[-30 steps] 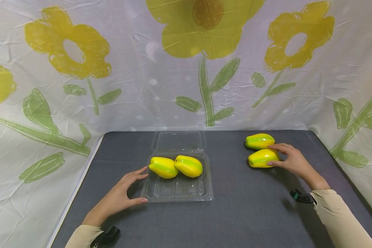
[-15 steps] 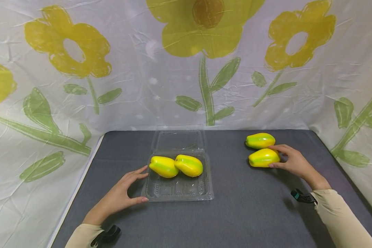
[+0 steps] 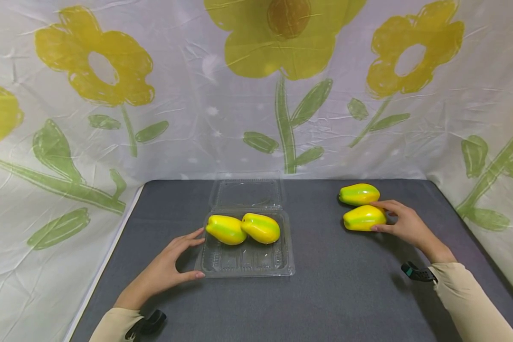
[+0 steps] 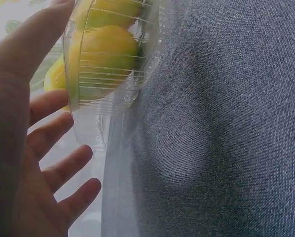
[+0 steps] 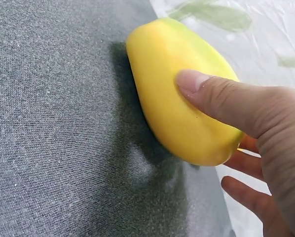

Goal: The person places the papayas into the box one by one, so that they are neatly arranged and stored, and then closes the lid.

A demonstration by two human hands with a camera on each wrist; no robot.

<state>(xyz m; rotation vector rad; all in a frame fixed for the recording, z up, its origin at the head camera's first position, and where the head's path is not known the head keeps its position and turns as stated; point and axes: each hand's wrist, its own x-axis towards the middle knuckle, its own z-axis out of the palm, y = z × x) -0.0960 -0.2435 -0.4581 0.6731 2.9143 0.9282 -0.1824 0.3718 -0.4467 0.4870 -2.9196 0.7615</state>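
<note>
My right hand [image 3: 403,225] pinches a yellow-green papaya [image 3: 364,218] at its right end, thumb on the near side and fingers behind it. In the right wrist view, the thumb presses on this papaya's [image 5: 182,98] smooth side. Just beyond it lies another papaya [image 3: 359,194]. On the left, my left hand [image 3: 164,266] has its fingers and thumb spread, tips right at the left rim of a clear plastic clamshell box [image 3: 248,273]. Two papayas, a left one [image 3: 226,230] and a right one [image 3: 261,228], lie side by side in the back half of the box.
The box's clear lid [image 3: 248,194] is folded back toward the rear edge of the grey cloth-covered table [image 3: 320,285]. A white flower-printed curtain [image 3: 188,118] stands behind the table and along its sides. Each wrist wears a black band [image 3: 418,271].
My right thumb has shifted slightly down to the near side of the papaya. My left hand, the box and the papayas have stayed where they were.
</note>
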